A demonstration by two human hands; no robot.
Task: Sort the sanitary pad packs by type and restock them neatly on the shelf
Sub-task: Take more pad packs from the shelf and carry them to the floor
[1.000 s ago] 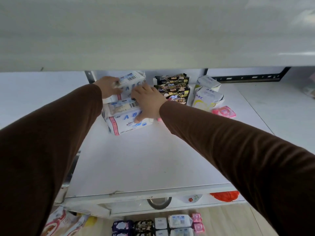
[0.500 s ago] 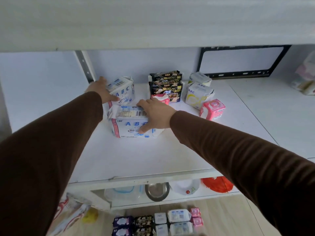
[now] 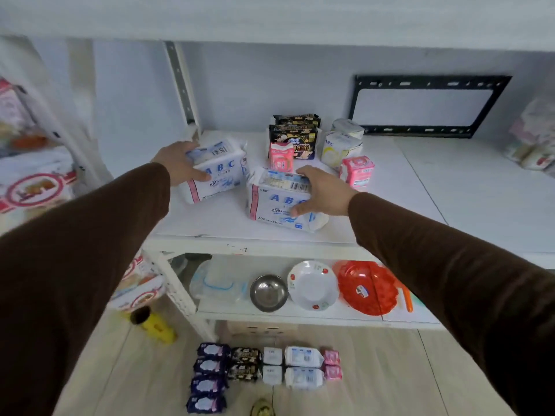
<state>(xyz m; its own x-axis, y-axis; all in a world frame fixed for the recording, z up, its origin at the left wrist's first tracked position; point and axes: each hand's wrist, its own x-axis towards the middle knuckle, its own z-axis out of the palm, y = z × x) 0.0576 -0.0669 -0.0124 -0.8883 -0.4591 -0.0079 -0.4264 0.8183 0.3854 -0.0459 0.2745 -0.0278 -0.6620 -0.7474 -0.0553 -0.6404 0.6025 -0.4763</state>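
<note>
There is only one view. The camera sits on the person's head and looks forward and down. It is close to the white shelf (image 3: 300,241), about an arm's reach away. Both sleeves stretch out from the bottom corners. The picture is wide, so the wooden floor (image 3: 375,370) below shows too.

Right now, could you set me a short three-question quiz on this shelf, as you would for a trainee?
1. True or false: each of the two hands, left hand and right hand, holds a white ABC pack.
2. What colour is the small pack right of the right hand?
3. Where do the unsorted packs wait: A) floor, B) lower shelf?

Key: 1 true; 2 pink; 3 A.
</note>
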